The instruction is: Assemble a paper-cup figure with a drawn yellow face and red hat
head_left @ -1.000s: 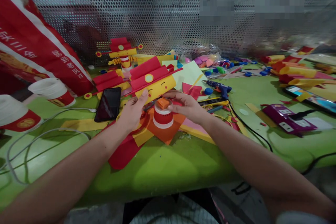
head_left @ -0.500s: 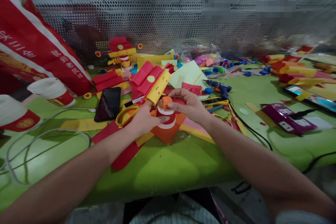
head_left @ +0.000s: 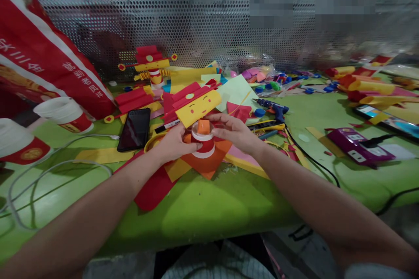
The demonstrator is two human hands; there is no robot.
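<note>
An upside-down paper cup (head_left: 203, 144), red with white bands, stands in front of me with a small folded orange paper block (head_left: 203, 126) on its raised base. My left hand (head_left: 173, 143) is closed round the cup's left side, its thumb across the front. At the right, my right hand (head_left: 237, 134) has its thumb at the cup's upper edge and its fingers curved behind. Just behind the cup is a yellow paper face (head_left: 199, 108) under a red paper hat (head_left: 183, 96); whether my left fingers touch it is hidden. Orange paper (head_left: 211, 163) lies underneath.
A black phone (head_left: 134, 130) and stacked paper cups (head_left: 63, 113) are on the left. Behind stands a finished paper figure (head_left: 155, 76). To the right are a blue glue gun (head_left: 273, 108), its black cable and a purple power strip (head_left: 360, 146).
The yellow face and red hat have turned to face me more. My right thumb has come off the orange block to the cup's edge, and the cup has shifted slightly left.
</note>
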